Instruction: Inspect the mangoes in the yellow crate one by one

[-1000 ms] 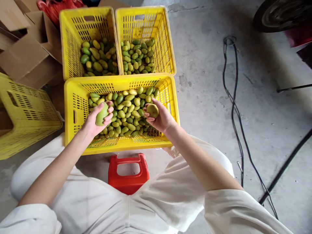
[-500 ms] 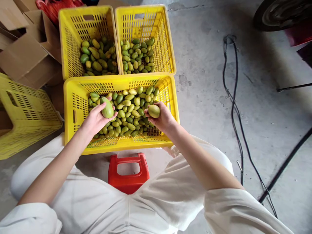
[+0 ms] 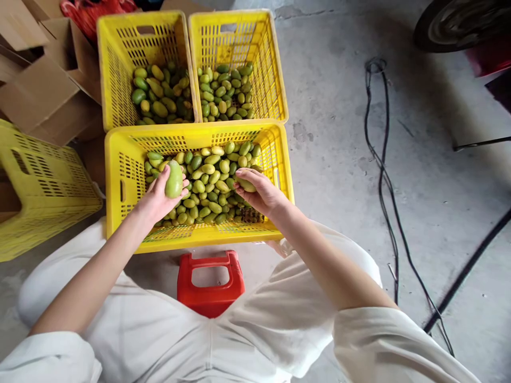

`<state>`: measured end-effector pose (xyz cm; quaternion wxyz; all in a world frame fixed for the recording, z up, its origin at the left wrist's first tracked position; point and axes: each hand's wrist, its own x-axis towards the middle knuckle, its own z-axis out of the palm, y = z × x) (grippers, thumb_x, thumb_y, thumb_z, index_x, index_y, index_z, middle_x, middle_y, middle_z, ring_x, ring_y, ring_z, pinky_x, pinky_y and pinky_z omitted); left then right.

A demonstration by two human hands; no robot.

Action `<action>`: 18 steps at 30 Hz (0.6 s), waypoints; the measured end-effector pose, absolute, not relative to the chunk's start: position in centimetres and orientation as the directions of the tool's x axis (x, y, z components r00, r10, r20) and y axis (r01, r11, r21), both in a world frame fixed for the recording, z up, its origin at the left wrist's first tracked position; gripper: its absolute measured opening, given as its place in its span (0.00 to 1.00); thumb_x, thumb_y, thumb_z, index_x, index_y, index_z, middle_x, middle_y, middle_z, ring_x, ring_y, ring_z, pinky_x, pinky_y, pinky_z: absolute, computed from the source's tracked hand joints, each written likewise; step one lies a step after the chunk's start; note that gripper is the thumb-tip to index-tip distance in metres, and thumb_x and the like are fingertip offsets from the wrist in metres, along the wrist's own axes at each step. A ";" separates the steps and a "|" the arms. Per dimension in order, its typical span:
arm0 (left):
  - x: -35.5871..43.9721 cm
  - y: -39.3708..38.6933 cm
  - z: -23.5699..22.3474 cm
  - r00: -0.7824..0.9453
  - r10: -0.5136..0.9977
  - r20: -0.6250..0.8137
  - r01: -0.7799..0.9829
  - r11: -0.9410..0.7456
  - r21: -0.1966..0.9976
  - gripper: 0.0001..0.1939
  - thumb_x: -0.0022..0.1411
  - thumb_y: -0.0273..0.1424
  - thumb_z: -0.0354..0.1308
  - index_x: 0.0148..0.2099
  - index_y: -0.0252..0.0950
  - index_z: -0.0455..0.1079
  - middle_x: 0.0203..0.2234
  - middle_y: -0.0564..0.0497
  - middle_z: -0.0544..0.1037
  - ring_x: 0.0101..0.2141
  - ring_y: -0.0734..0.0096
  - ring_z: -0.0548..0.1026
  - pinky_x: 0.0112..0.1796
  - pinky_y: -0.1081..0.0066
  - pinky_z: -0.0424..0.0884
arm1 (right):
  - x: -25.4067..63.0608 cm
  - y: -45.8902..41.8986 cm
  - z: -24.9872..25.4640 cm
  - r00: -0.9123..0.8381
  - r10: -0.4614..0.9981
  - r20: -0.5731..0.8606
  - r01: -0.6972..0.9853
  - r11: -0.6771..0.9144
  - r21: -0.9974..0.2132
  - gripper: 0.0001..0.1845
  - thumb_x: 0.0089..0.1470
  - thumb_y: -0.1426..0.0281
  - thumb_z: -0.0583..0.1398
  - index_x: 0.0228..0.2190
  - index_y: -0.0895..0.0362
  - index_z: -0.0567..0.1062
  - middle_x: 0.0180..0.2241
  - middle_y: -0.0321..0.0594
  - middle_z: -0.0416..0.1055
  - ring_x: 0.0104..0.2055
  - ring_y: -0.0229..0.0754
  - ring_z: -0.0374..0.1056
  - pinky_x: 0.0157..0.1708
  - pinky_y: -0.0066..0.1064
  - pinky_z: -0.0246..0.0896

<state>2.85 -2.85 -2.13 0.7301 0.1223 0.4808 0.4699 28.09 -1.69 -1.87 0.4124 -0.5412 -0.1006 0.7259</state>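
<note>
My left hand (image 3: 156, 200) is closed round a large pale-green oval fruit (image 3: 174, 181), thumb along its side. Smaller and partly covered by my fingers, another green oval fruit (image 3: 246, 185) is gripped in my right hand (image 3: 264, 194), whose back is turned up. Both hands are over the front yellow plastic crate (image 3: 199, 242). Below them in that crate lie many loose green and yellowish oval fruits (image 3: 213, 186). The fruit's exact kind is not certain; it resembles small mangoes.
Two more yellow crates, back left (image 3: 112, 69) and back right (image 3: 265, 69), also contain fruit. A tilted yellow crate (image 3: 48, 175) and cardboard boxes (image 3: 35, 96) stand at left. A red stool (image 3: 209, 298) is between my legs. Black cable (image 3: 383, 159) crosses the floor at right.
My left hand has turned, tipping its fruit more upright. My right hand has rolled over, palm now facing down and inward, and its fruit is more hidden.
</note>
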 end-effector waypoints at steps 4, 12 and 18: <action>3.0 -2.8 -1.4 0.103 0.793 -0.601 -0.528 0.555 0.643 0.18 0.60 0.41 0.78 0.44 0.37 0.76 0.31 0.53 0.76 0.30 0.74 0.76 0.31 0.77 0.74 | 28.3 -1.5 -2.6 -0.073 0.645 -0.761 -0.441 -0.705 -0.555 0.13 0.60 0.62 0.71 0.35 0.51 0.73 0.31 0.36 0.76 0.33 0.41 0.74 0.27 0.26 0.74; 2.8 -2.4 -0.9 0.136 0.762 -0.633 -0.556 0.587 0.588 0.09 0.67 0.38 0.66 0.44 0.39 0.75 0.31 0.52 0.77 0.29 0.70 0.77 0.31 0.72 0.76 | 28.3 -1.4 -3.0 -0.099 0.641 -0.762 -0.437 -0.715 -0.545 0.09 0.62 0.61 0.67 0.37 0.50 0.73 0.31 0.39 0.78 0.33 0.43 0.73 0.24 0.27 0.72; 2.7 -3.0 -1.3 0.127 0.832 -0.541 -0.487 0.527 0.696 0.17 0.52 0.30 0.77 0.37 0.39 0.71 0.25 0.57 0.73 0.26 0.76 0.72 0.29 0.77 0.72 | 28.2 -1.9 -2.0 -0.107 0.750 -0.653 -0.391 -0.635 -0.666 0.24 0.47 0.60 0.80 0.36 0.49 0.73 0.33 0.32 0.73 0.32 0.39 0.69 0.27 0.27 0.69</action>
